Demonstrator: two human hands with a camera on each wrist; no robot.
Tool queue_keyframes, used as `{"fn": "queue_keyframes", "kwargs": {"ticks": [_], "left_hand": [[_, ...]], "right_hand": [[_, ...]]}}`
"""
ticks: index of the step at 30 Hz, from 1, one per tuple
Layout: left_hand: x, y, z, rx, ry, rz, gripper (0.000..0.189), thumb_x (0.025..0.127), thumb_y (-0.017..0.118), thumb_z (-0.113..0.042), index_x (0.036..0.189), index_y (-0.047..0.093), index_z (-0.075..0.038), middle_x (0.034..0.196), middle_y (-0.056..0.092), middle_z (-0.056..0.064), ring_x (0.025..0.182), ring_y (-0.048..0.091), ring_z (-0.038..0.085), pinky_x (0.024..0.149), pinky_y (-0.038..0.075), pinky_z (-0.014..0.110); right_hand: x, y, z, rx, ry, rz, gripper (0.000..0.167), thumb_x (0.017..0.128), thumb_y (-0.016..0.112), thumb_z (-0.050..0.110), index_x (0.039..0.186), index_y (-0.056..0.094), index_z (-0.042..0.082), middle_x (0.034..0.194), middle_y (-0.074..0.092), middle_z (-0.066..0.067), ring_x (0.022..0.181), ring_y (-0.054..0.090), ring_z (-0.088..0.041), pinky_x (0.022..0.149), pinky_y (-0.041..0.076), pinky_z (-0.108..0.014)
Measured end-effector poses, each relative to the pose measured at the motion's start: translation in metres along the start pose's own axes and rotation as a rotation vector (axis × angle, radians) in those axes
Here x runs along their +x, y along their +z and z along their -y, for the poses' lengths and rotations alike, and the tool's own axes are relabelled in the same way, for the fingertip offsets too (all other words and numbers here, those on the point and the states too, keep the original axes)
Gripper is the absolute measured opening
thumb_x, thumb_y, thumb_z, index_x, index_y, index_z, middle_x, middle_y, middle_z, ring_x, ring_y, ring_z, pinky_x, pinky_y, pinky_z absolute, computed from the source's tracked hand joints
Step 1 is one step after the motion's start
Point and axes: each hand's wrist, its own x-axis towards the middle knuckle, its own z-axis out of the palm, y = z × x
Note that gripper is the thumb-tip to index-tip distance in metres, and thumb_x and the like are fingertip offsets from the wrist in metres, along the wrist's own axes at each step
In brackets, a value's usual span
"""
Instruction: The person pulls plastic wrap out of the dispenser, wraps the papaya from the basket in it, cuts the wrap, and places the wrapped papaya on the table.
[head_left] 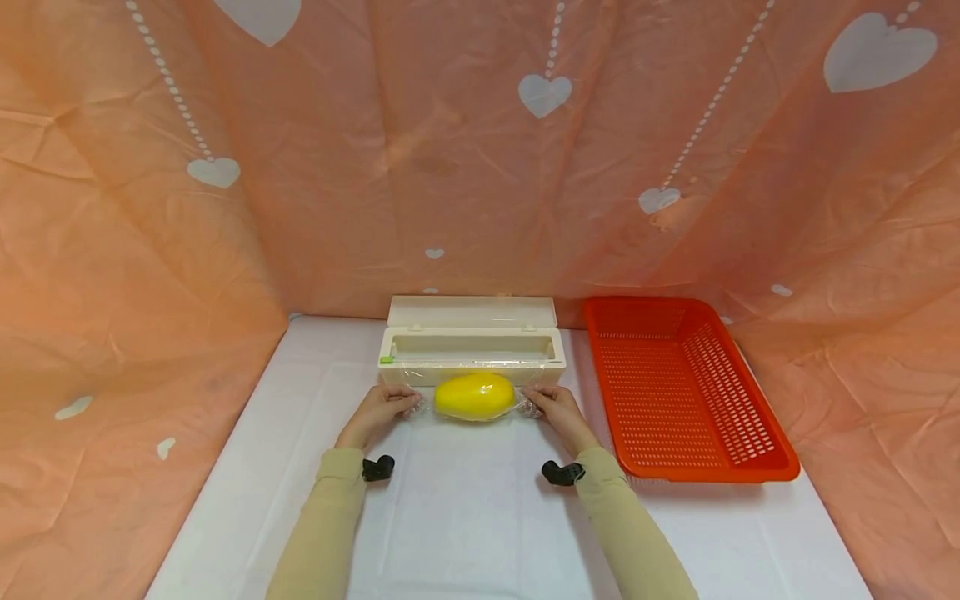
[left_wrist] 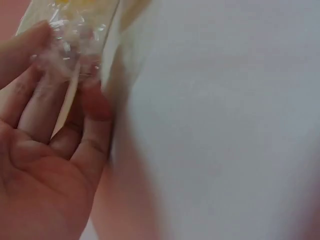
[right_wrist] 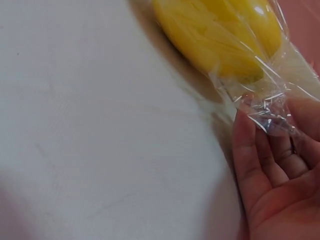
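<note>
A smooth yellow oval fruit (head_left: 475,396), greenish at one end in the right wrist view, is wrapped in clear cling film (right_wrist: 267,112) between both hands. On its left side, my left hand (head_left: 381,410) pinches a bunched end of the film between thumb and fingers. The right hand (head_left: 558,414) grips the gathered film at the other end, thumb against curled fingers. Loose film also spreads up behind the fruit, overlapping the front of a long cream box (head_left: 472,312) whose lid stands raised.
An orange-red perforated basket (head_left: 611,400) stands at the right of the white-covered table (head_left: 465,525). A green piece (head_left: 386,360) sits at the box's left front corner. Peach cloth with white hearts (head_left: 465,167) hangs behind and along both sides.
</note>
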Motion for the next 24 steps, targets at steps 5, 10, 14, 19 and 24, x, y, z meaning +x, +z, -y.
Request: {"fn": "queue_keyframes", "kwargs": {"ticks": [5, 10, 14, 19, 24], "left_hand": [[0.001, 0.006, -0.001, 0.046, 0.015, -0.069, 0.021, 0.089, 0.068, -0.01, 0.099, 0.068, 0.008, 0.081, 0.067, 0.005, 0.071, 0.054, 0.013, 0.065, 0.046, 0.023], [0.004, 0.011, 0.0, -0.031, -0.01, -0.085, 0.021, 0.089, 0.065, -0.001, 0.102, 0.065, 0.015, 0.087, 0.07, 0.013, 0.069, 0.061, 0.01, 0.063, 0.053, 0.022], [0.005, 0.014, 0.001, -0.123, -0.057, -0.092, 0.022, 0.089, 0.063, 0.003, 0.105, 0.062, 0.018, 0.087, 0.069, 0.014, 0.07, 0.065, 0.011, 0.063, 0.056, 0.023], [0.003, 0.012, 0.004, -0.217, -0.104, -0.068, 0.026, 0.09, 0.064, 0.0, 0.109, 0.06, 0.017, 0.085, 0.069, 0.011, 0.071, 0.067, 0.014, 0.066, 0.057, 0.026], [-0.003, 0.006, 0.005, -0.311, -0.144, 0.037, 0.03, 0.091, 0.064, -0.004, 0.114, 0.058, 0.014, 0.094, 0.069, 0.013, 0.08, 0.068, 0.019, 0.074, 0.057, 0.03]], "right_hand": [[0.002, 0.0, -0.001, -0.016, -0.001, -0.001, 0.025, 0.093, 0.065, 0.017, 0.106, 0.067, -0.005, 0.085, 0.061, -0.002, 0.075, 0.054, -0.012, 0.068, 0.051, -0.023], [0.003, 0.001, -0.001, -0.046, 0.01, -0.038, 0.024, 0.091, 0.067, 0.018, 0.101, 0.07, -0.003, 0.078, 0.06, -0.001, 0.07, 0.053, -0.011, 0.062, 0.049, -0.022], [0.002, 0.003, 0.0, -0.068, 0.012, -0.069, 0.022, 0.09, 0.068, 0.016, 0.101, 0.071, -0.003, 0.074, 0.06, 0.001, 0.067, 0.052, -0.011, 0.059, 0.047, -0.021], [0.001, 0.002, 0.001, 0.001, 0.043, 0.01, 0.025, 0.092, 0.065, 0.013, 0.107, 0.067, -0.008, 0.08, 0.064, -0.001, 0.072, 0.056, -0.012, 0.066, 0.051, -0.024], [-0.001, -0.004, -0.001, 0.138, 0.056, 0.128, 0.03, 0.096, 0.058, 0.01, 0.116, 0.06, -0.012, 0.095, 0.063, -0.005, 0.083, 0.06, -0.015, 0.079, 0.053, -0.029]]}}
